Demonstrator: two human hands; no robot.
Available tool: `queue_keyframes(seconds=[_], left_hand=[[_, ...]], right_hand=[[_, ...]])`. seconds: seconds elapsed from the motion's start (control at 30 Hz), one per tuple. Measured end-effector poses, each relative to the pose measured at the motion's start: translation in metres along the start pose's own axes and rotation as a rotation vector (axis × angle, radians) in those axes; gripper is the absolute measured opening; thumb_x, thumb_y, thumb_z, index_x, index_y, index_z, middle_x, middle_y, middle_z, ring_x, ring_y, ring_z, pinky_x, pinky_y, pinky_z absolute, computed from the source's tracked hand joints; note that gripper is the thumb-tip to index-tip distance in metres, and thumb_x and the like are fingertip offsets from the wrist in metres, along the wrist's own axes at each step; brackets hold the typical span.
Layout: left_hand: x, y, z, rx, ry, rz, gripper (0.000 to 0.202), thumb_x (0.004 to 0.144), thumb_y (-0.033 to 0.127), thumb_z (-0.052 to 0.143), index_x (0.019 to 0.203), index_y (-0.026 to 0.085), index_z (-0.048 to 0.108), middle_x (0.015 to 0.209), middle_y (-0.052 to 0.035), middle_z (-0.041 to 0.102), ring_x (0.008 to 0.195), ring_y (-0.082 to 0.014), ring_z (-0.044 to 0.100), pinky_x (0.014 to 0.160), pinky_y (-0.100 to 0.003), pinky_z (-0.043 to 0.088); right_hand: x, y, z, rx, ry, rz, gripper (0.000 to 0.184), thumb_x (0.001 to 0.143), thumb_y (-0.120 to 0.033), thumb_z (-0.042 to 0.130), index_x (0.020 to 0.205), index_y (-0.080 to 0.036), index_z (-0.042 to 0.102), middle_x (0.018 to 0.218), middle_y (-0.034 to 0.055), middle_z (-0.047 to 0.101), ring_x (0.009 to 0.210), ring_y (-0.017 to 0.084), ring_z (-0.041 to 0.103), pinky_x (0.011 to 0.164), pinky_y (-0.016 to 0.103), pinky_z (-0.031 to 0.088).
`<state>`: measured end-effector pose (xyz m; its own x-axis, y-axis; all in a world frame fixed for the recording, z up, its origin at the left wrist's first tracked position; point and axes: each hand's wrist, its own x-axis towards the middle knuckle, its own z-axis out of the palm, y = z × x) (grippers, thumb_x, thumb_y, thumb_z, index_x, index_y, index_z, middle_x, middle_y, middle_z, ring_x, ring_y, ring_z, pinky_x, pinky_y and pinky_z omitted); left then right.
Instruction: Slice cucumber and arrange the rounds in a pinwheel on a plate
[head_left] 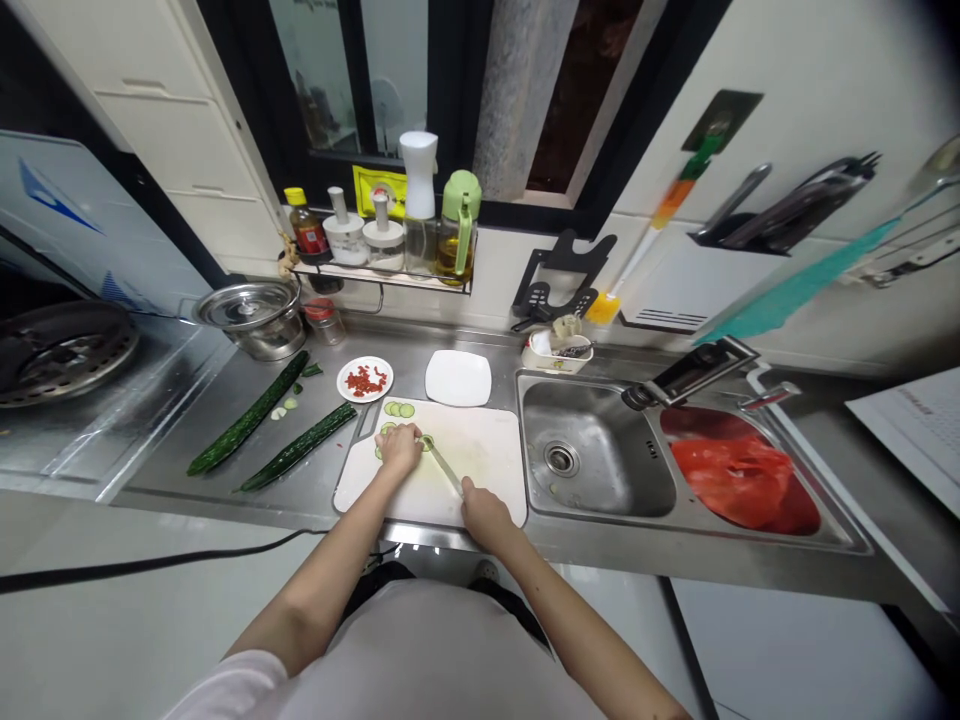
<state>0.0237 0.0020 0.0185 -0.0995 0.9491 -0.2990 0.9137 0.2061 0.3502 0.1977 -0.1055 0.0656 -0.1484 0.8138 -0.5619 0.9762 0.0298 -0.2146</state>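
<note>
My right hand (486,512) is wrapped round the handle of a kitchen knife (445,468), whose blade slants up and left over the white cutting board (480,450). My left hand (400,450) is bent over cucumber on the board, mostly hiding it. A cut cucumber slice (427,443) shows at the blade's tip, just right of my left fingers. Other slices peek out to the left of that hand. Overlapping cucumber slices (399,410) lie at the board's upper left. Two whole cucumbers (251,415) rest on the counter left of the board.
Behind the board stand a plate of chopped red pieces (365,364) and a white square plate (458,364). A lidded steel pot (259,318) is at the back left. The sink (600,440) adjoins on the right, with a red plastic bag (739,478) beyond. Seasonings line a wall rack (382,270).
</note>
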Motion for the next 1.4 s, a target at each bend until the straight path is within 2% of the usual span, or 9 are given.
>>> queue_keyframes(seconds=[0.47,0.93,1.1,1.27,1.4], left_hand=[[0.004,-0.001,-0.004,-0.006,-0.056,0.001,0.02,0.075,0.028,0.063,0.095,0.028,0.068,0.107,-0.0052,0.069,0.113,-0.0274,0.053,0.092,-0.041,0.031],[0.005,0.001,-0.009,0.039,-0.069,-0.003,0.021,0.073,0.029,0.064,0.094,0.027,0.067,0.109,-0.0065,0.069,0.115,-0.0286,0.052,0.091,-0.04,0.031],[0.007,0.002,-0.009,0.018,-0.082,-0.013,0.018,0.072,0.028,0.065,0.091,0.027,0.065,0.105,-0.0041,0.071,0.11,-0.0264,0.056,0.093,-0.04,0.03],[0.009,0.001,-0.005,-0.027,-0.093,-0.023,0.016,0.077,0.02,0.056,0.09,0.025,0.065,0.104,-0.0039,0.072,0.101,-0.0225,0.061,0.095,-0.041,0.031],[0.011,-0.002,-0.004,-0.048,-0.103,-0.005,0.018,0.078,0.018,0.054,0.09,0.025,0.067,0.105,-0.0039,0.072,0.101,-0.0222,0.061,0.096,-0.041,0.031]], right_hand=[[-0.005,-0.005,-0.011,0.009,-0.027,0.012,0.034,0.087,-0.008,0.035,0.119,-0.016,0.044,0.103,0.0159,0.067,0.094,0.025,0.065,0.07,0.03,0.042],[-0.007,-0.007,-0.012,-0.004,-0.02,0.007,0.036,0.087,-0.007,0.034,0.12,-0.016,0.044,0.105,0.0161,0.066,0.096,0.025,0.064,0.072,0.031,0.042],[-0.01,-0.004,-0.008,-0.008,-0.017,0.015,0.036,0.087,-0.007,0.034,0.121,-0.016,0.043,0.104,0.0169,0.066,0.096,0.025,0.064,0.072,0.031,0.042],[-0.008,-0.003,-0.005,0.0,-0.022,0.025,0.035,0.087,-0.007,0.034,0.119,-0.017,0.044,0.103,0.0166,0.067,0.095,0.026,0.065,0.07,0.031,0.042],[-0.007,-0.002,-0.005,0.012,-0.023,0.027,0.034,0.087,-0.008,0.034,0.118,-0.017,0.044,0.102,0.016,0.067,0.094,0.025,0.065,0.07,0.031,0.042]])
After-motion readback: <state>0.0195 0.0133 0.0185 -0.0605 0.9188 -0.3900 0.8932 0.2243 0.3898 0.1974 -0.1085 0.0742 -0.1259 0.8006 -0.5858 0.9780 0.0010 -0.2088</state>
